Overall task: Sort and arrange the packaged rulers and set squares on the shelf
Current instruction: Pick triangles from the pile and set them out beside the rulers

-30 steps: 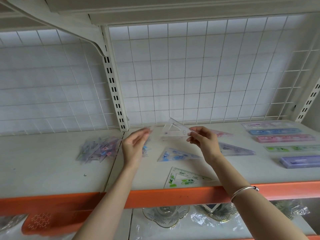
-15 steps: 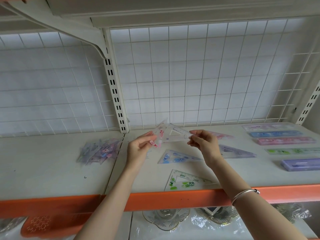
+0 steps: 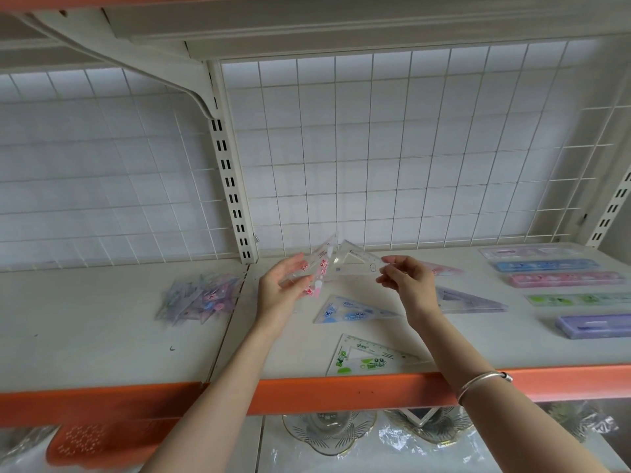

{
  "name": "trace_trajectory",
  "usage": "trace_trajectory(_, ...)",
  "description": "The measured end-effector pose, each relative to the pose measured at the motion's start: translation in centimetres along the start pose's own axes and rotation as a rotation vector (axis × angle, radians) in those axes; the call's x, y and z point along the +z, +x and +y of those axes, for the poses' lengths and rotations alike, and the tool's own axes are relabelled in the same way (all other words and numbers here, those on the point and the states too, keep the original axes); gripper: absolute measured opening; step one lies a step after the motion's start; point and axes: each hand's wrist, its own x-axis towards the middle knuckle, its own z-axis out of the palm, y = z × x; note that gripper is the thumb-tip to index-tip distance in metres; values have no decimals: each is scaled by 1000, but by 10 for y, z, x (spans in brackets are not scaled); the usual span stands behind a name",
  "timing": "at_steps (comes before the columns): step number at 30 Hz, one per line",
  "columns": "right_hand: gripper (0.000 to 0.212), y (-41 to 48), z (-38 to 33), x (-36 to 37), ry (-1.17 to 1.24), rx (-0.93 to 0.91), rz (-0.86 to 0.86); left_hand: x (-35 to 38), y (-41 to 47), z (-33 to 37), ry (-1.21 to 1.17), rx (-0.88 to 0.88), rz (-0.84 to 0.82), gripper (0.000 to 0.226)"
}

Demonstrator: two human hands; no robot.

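You have two set squares up in the air in the middle of the frame, just above the shelf (image 3: 102,336). Your left hand (image 3: 280,293) holds the pink-print set square (image 3: 319,269), with the fingers bent softly around its edge. Your right hand (image 3: 408,285) pinches one corner of the clear set square (image 3: 355,262) between thumb and fingertips. The two pieces meet near their tops, but I cannot tell if they touch.

The job looks about half done. At the right of the frame, five rulers (image 3: 566,279) lie in a neat column, one behind the other, each a little apart. That part looks finished.

Four more set squares lie flat and spread out:
- The blue set square (image 3: 351,310) is just below your hands.
- The green set square (image 3: 368,358) is near the orange front edge.
- The purple set square (image 3: 467,300) is to the right of your right hand.
- The pink set square (image 3: 442,268) is behind that hand, partly hidden.

At the left sits a messy pile (image 3: 201,297), too jumbled to count. I think that pile, and the two pieces you hold, still need places.
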Motion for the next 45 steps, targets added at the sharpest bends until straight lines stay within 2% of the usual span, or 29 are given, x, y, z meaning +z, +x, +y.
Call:
trace_trajectory(2, 16, 2, 1, 1, -29, -24, 54, 1, 9, 2, 92, 23, 22, 47)
trace_trajectory(7, 19, 10, -10, 1, -154, -95, 137, 13, 40, 18, 380, -14, 60, 39)
trace_trajectory(13, 22, 27, -34, -8, -180, -95, 171, 35, 67, 28, 612, -101, -86, 46)
trace_trajectory(25, 24, 29, -42, -47, -142, -8, 164, 60, 51, 27, 530, -202, -388, 41)
trace_trajectory(34, 22, 36, -48, -73, -63, 36, 275, 61, 56, 32, 465, -180, -373, 40)
trace_trajectory(45, 21, 34, -54, -116, -23, 64, 363, 166, 73, 15, 518, -89, -488, 31)
